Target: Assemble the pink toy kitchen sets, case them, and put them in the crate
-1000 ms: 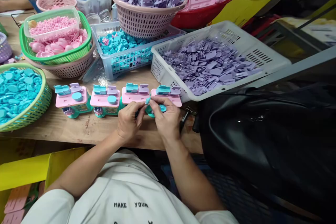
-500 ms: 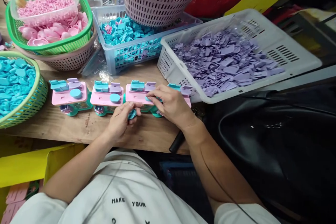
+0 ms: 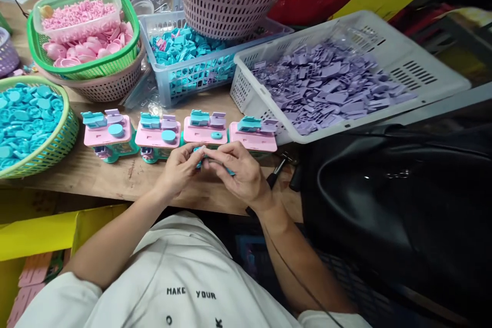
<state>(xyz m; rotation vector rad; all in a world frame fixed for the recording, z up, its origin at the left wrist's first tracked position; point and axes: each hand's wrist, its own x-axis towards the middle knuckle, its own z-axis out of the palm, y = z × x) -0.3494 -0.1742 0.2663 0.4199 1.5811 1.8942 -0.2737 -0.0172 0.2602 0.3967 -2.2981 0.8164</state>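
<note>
Left hand [image 3: 180, 170] and right hand [image 3: 243, 177] just in front of the pink-topped toys [image 3: 199, 134], left fingertips pinching a mostly hidden blue piece [image 3: 199, 151], right fingers half-curled, grip impossible to tell

Four pink-topped toys [image 3: 157, 137] in row on wooden surface [image 3: 96, 184]; turquoise piece [image 3: 199, 164] in left hand [image 3: 180, 166]; second piece [image 3: 230, 171] in right hand [image 3: 245, 174]; hammer [image 3: 273, 178] nearby; white crate [image 3: 246, 94] with purple parts [image 3: 326, 84].

Lit tabletop [image 3: 126, 179], dark right, stretched edges

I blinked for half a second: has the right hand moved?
Yes: the right hand moved off the top of the third toy from left, toward the shirt.
</note>
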